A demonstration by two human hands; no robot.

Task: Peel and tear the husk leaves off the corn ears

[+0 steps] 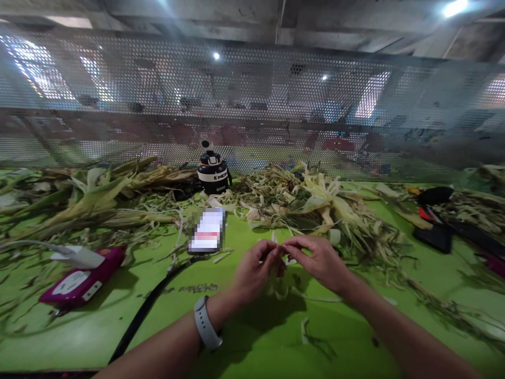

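My left hand [256, 267], with a pale watch band on its wrist, is closed in a pinch above the green table. Its fingertips meet those of my right hand [317, 259], which pinches too. Between them is a thin pale corn husk strip [273, 238], its upper end standing above the fingers. Another stretch of pale strip hangs blurred below the hands. Most of what the fingers hold is hidden by them. Just behind the hands lies a pile of dry corn husks [331, 197].
More corn husks [106, 192] spread at the left back. A black bottle [213, 176] stands mid-back, with a lit phone [207, 229] before it. A magenta power block [82, 279] with a white plug sits left. A black strap [150, 305] crosses the green table [252, 347]. A perforated screen [252, 95] rises behind.
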